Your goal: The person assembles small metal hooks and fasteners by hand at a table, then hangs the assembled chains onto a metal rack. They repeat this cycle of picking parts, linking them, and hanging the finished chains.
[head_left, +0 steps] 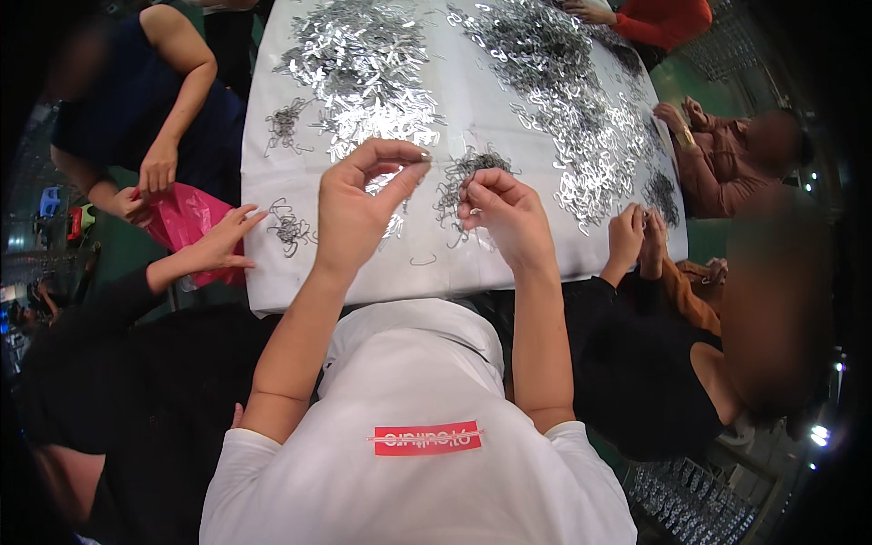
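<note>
Over the near part of the white-covered table (354,283), my left hand (352,213) pinches a small shiny metal piece (424,157) between thumb and index fingertip. My right hand (516,218) is closed, its thumb pressed to curled fingers; what it holds, if anything, is too small to make out. Between and behind my hands lies a tangle of thin dark bent wire hooks (472,165), partly covered by my right hand. One loose wire hook (423,262) rests nearer me. A large heap of flat shiny metal pieces (363,64) spreads just beyond my left hand.
A second long heap of shiny metal pieces (572,118) runs along the right. Small hook piles (292,229) lie at left. People work around the table; one on the left holds a pink plastic bag (189,218), and another person's hand (222,241) reaches to the left edge.
</note>
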{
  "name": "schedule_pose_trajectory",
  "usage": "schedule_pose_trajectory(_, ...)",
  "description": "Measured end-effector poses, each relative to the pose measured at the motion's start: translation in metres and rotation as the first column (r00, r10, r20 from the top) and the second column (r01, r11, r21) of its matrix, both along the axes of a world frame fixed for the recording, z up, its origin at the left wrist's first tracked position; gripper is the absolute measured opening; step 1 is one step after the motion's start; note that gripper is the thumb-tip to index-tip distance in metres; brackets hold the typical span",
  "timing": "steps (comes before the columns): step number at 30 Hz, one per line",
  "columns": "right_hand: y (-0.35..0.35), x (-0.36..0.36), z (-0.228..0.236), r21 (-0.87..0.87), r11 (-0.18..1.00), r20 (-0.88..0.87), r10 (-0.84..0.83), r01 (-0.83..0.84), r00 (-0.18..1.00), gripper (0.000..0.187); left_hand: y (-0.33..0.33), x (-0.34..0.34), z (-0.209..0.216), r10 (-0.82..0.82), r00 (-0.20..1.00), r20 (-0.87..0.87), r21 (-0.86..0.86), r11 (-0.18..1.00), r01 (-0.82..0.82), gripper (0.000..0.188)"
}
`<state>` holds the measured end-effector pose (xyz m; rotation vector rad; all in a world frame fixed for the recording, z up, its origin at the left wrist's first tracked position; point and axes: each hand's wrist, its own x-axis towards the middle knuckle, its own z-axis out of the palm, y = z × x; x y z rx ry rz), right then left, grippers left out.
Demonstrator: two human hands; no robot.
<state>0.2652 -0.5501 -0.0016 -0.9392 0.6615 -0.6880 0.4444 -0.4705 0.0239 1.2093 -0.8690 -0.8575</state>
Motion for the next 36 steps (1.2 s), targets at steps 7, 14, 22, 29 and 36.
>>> schedule_pose_trajectory(7, 0.018, 0.029, 0.046, -0.277, 0.953, 0.022, -0.119, 0.12, 0.993, 0.006, 0.004, -0.007, 0.005, 0.037, 0.992, 0.122, -0.051, 0.998, -0.031, 0.014)
schedule_pose_trajectory(14, 0.023, 0.032, 0.043, -0.394, 0.893, 0.043, -0.22, 0.219, 0.975, 0.004, 0.008, -0.016, 0.011, 0.048, 0.964, 0.26, -0.108, 0.994, -0.02, 0.02)
schedule_pose_trajectory(22, 0.053, 0.025, 0.052, -0.646, 0.666, 0.126, -0.389, 0.373, 0.913, 0.013, 0.007, 0.007, -0.049, 0.201, 0.956, 0.214, -0.139, 0.975, -0.174, 0.018)
schedule_pose_trajectory(29, 0.091, -0.002, 0.067, -0.678, 0.611, 0.161, -0.417, 0.407, 0.894, 0.016, 0.017, 0.025, -0.182, -0.175, 0.706, 0.686, 0.392, 0.907, -0.155, 0.015)
schedule_pose_trajectory(36, 0.126, -0.031, 0.058, -0.681, 0.649, 0.053, -0.418, 0.339, 0.907, 0.013, 0.008, 0.006, -0.215, -0.241, 0.444, 0.863, 0.385, 0.882, -0.271, 0.012)
